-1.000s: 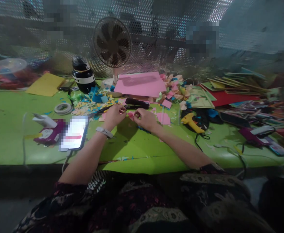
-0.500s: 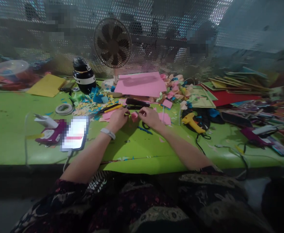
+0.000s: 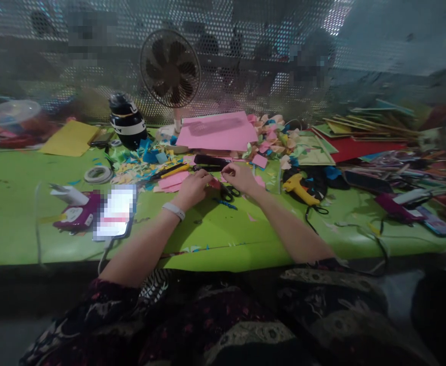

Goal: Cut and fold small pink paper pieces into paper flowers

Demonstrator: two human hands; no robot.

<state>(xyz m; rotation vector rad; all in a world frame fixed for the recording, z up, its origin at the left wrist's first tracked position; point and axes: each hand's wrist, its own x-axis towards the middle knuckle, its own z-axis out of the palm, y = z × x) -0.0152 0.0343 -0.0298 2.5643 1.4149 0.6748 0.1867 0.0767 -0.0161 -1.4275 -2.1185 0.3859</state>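
Note:
My left hand (image 3: 192, 187) and my right hand (image 3: 241, 176) rest on the green table (image 3: 24, 203), fingertips close together around a small pink paper piece (image 3: 214, 183). Both hands have their fingers curled and pinched on it. Black-handled scissors (image 3: 227, 192) lie just below my right hand. A white watch band (image 3: 173, 210) sits on my left wrist. Loose pink paper squares (image 3: 173, 180) lie to the left of my left hand.
A phone (image 3: 115, 212) lies at the left beside a purple device (image 3: 78, 215). A tape roll (image 3: 98, 174), a small fan (image 3: 170, 68), a large pink sheet (image 3: 218, 130), paper scraps (image 3: 142, 160), a yellow glue gun (image 3: 300, 187) and stacked coloured card (image 3: 360, 140) crowd the table.
Both hands have shifted to the right and slightly farther from me, still together on the pink piece. The scissors now show below my right hand.

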